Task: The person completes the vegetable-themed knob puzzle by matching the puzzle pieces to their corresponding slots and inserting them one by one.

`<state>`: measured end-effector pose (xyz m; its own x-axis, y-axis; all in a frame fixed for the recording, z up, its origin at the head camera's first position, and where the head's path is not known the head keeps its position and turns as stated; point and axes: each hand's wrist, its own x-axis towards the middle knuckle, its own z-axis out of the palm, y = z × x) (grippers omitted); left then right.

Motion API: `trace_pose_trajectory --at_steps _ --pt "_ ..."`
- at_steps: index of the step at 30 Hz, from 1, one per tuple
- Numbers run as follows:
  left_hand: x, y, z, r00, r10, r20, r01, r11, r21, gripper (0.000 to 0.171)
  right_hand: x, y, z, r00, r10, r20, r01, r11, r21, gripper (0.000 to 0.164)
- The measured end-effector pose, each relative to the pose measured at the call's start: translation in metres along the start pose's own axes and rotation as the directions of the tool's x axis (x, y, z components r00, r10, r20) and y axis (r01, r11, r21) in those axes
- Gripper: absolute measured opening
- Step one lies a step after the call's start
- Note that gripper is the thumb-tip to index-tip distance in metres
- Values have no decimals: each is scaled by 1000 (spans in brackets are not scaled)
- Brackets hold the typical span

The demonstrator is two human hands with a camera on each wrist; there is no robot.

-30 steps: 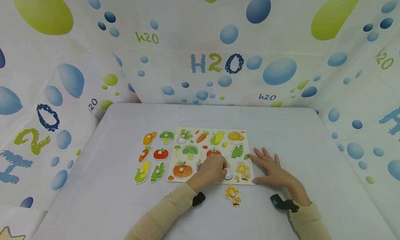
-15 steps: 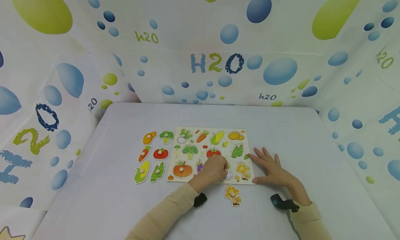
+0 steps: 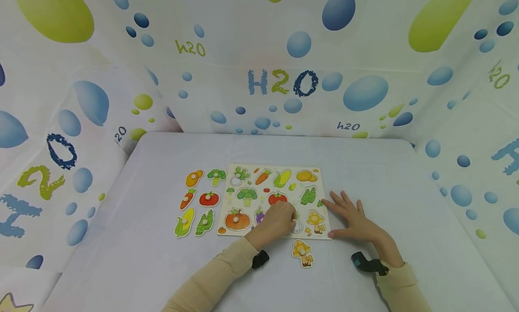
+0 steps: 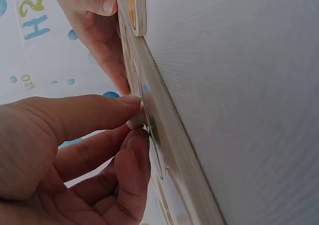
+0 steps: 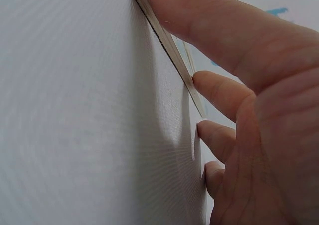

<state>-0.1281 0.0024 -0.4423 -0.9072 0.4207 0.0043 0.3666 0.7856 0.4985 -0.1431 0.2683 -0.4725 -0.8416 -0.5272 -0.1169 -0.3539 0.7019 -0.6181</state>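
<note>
A wooden vegetable puzzle board [image 3: 259, 167] lies flat on the table. Over its lower middle, my left hand [image 3: 272, 222] pinches the small round knob [image 4: 136, 119] of a puzzle piece [image 3: 298, 226] between thumb and fingers. That piece shows a white rounded end; the hand covers most of it, so its kind is unclear. It looks about level with the board. My right hand [image 3: 358, 225] rests spread at the board's right edge, thumb and a finger touching it. A pumpkin piece [image 3: 233, 225] with a knob sits in the board, and an eggplant [image 3: 259, 216] is partly hidden.
Left of the board lie loose knobbed pieces: potato [image 3: 192, 180], broccoli [image 3: 216, 174], carrot [image 3: 186, 200], tomato [image 3: 204, 199], corn [image 3: 182, 226] and a green vegetable [image 3: 202, 226]. A mushroom piece [image 3: 298, 247] lies before the board's front edge. A patterned cloth [image 3: 227, 100] stands behind the table.
My left hand has shifted very slightly to the right, and the white-ended piece under it has settled a little within the board. My right hand stays in place.
</note>
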Motion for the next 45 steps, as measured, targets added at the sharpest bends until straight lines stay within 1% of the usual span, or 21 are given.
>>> trace_pose_trajectory --at_steps 4,14,19,25,28,30,32,34,36,37,39,41,43,45 --pt "0 0 -1 1000 4 1 -4 1000 -11 11 -1 0 0 1000 -14 -7 14 1000 -6 89" --pt "-1 0 0 1000 0 -1 0 1000 -27 14 -1 -3 -3 1000 -10 -3 10 1000 -18 88" --pt "-1 0 -1 1000 7 -3 -7 1000 -22 12 -2 -2 -2 1000 -14 -6 14 1000 -10 89" --pt "-1 0 0 1000 -3 5 3 1000 -30 13 -2 0 -1 999 -33 -18 33 999 -11 87" --pt "-2 -1 0 1000 -6 -2 5 999 -33 14 -2 0 -1 999 -30 -19 30 1000 -5 87" --pt "-3 -1 0 1000 -20 -10 19 999 -36 16 -2 0 -1 1000 -26 -11 26 1000 -2 88" --pt "-5 -1 0 999 -36 -25 36 999 -26 16 -2 0 0 1000 -22 -4 22 1000 2 88" --pt "-8 1 -2 998 -46 -41 45 999 -12 12 -2 1 1 1000 -17 4 17 1000 3 89" --pt "-11 4 -4 998 -36 -53 36 999 8 7 -2 1 1 1000 -11 9 11 1000 1 89" --pt "-13 6 -5 998 -26 -50 27 999 24 8 -1 1 1 1000 -5 11 5 1000 -3 89" --pt "-18 12 -8 1000 -6 -22 7 999 34 17 -1 1 1 1000 -1 10 1 1000 -7 89" --pt "-24 17 -9 1000 5 29 -6 999 34 23 -1 1 0 1000 -2 7 2 1000 -11 88" --pt "-29 21 -8 996 13 89 -16 999 36 24 0 1 1 1000 -7 4 7 1000 -14 88" --pt "-34 25 -5 989 21 146 -26 999 33 24 0 2 1 1000 -12 1 12 1000 -15 88"
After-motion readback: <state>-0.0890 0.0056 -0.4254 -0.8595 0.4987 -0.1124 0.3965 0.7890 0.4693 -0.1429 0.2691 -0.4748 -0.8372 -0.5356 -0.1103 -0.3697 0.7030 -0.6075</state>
